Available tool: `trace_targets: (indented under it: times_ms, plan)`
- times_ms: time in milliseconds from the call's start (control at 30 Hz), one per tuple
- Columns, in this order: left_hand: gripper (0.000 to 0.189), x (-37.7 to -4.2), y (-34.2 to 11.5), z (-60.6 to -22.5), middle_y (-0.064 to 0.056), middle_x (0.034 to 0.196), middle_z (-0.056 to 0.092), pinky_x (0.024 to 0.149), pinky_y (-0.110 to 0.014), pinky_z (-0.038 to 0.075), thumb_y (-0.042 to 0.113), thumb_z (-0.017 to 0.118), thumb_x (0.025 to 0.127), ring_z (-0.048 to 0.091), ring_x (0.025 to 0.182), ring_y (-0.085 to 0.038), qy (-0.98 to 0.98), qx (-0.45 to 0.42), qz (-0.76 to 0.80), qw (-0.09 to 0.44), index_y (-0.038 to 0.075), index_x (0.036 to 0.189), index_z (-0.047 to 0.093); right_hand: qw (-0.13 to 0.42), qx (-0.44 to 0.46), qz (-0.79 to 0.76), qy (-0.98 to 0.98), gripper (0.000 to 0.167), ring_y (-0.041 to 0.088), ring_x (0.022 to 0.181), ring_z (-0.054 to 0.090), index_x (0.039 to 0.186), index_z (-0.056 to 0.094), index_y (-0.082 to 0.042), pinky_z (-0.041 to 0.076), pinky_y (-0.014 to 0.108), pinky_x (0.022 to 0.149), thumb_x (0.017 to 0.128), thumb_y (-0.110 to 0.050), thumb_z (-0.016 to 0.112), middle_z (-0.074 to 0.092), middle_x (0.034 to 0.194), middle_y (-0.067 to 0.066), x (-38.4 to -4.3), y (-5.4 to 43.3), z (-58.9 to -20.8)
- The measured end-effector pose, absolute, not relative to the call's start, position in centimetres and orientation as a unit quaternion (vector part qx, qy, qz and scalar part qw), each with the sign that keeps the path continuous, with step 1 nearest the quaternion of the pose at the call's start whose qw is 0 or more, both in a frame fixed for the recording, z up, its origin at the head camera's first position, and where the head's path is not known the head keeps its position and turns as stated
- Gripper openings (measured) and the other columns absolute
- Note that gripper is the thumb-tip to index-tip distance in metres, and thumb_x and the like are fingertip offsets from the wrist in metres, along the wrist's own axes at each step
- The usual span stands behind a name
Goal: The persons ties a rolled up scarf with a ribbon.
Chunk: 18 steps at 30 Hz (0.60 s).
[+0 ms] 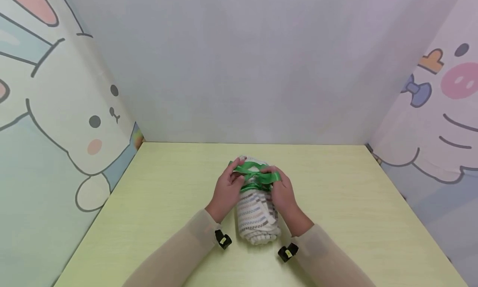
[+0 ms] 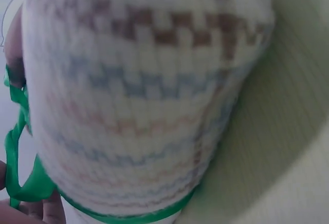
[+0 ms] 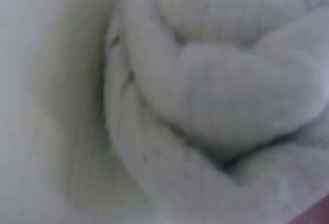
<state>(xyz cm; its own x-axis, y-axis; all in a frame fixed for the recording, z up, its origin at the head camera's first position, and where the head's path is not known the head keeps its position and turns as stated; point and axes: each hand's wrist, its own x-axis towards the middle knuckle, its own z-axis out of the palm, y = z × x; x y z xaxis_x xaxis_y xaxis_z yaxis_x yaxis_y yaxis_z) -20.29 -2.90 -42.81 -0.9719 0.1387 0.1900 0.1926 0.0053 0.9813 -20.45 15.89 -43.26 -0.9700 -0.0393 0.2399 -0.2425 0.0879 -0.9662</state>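
Observation:
A rolled white towel (image 1: 254,216) with bands of coloured checks lies lengthwise on the table. Around its far half runs a green ribbon (image 1: 266,178), tied on top in a bow shape. My left hand (image 1: 225,189) pinches the ribbon's left part between thumb and fingers. On the other side my right hand (image 1: 284,193) grips the right loop, its fingertips partly hidden behind the ribbon. The left wrist view shows the towel's side (image 2: 128,106) close up, with the ribbon (image 2: 33,183) and some fingers at the left edge. Only the towel's rolled end (image 3: 231,90) fills the right wrist view, blurred.
The pale yellow table (image 1: 168,170) extends around the towel on all sides. A plain light wall (image 1: 254,71) stands behind it. Cloth panels with a cartoon rabbit (image 1: 71,112) and a cartoon pig (image 1: 440,125) flank the table left and right.

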Motion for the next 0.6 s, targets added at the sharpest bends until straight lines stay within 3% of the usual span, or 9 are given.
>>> trace_targets:
  times_ms: [100, 267, 367, 600]
  plan:
    - [0.058, -20.1, -3.1, -43.0, -0.004, 0.158, 0.044, 0.105, -0.026, 0.045, 0.005, 0.053, 0.107, 0.051, 0.135, -0.02, -0.703, -0.11, -0.703, 0.02, 0.009, 0.161, 0.033, 0.081, 0.1, 0.692, -0.71, 0.051, 0.024, 0.118, 0.057, 0.127, 0.061, 0.006, 0.045, 0.035, 0.101, 0.115, -0.029, 0.025, 0.061, 0.123, 0.022, -19.9, 16.1, -43.2]
    - [0.057, -19.8, -3.4, -42.9, -0.007, 0.157, 0.046, 0.108, -0.025, 0.042, 0.005, 0.055, 0.107, 0.045, 0.141, -0.018, -0.696, -0.099, -0.711, 0.019, 0.005, 0.159, 0.035, 0.054, 0.063, 0.787, -0.612, 0.051, 0.017, 0.111, 0.063, 0.132, 0.054, 0.01, 0.048, 0.027, 0.099, 0.116, -0.031, 0.028, 0.068, 0.113, 0.012, -19.4, 16.3, -42.8]
    - [0.054, -19.5, -3.6, -43.0, -0.009, 0.156, 0.047, 0.109, -0.025, 0.041, 0.004, 0.055, 0.106, 0.045, 0.142, -0.02, -0.687, -0.086, -0.722, 0.024, 0.003, 0.158, 0.037, 0.03, 0.034, 0.838, -0.544, 0.05, 0.017, 0.11, 0.067, 0.129, 0.054, 0.007, 0.049, 0.03, 0.102, 0.116, -0.033, 0.027, 0.071, 0.108, 0.004, -19.4, 16.8, -42.9]
    - [0.048, -19.2, -4.4, -43.3, -0.01, 0.153, 0.051, 0.111, -0.027, 0.039, 0.004, 0.05, 0.108, 0.047, 0.141, -0.02, -0.661, -0.053, -0.748, 0.025, 0.004, 0.155, 0.041, -0.017, -0.022, 0.91, -0.414, 0.042, 0.026, 0.109, 0.068, 0.124, 0.055, -0.004, 0.047, 0.04, 0.107, 0.115, -0.034, 0.026, 0.073, 0.108, 0.008, -19.7, 18.4, -43.6]
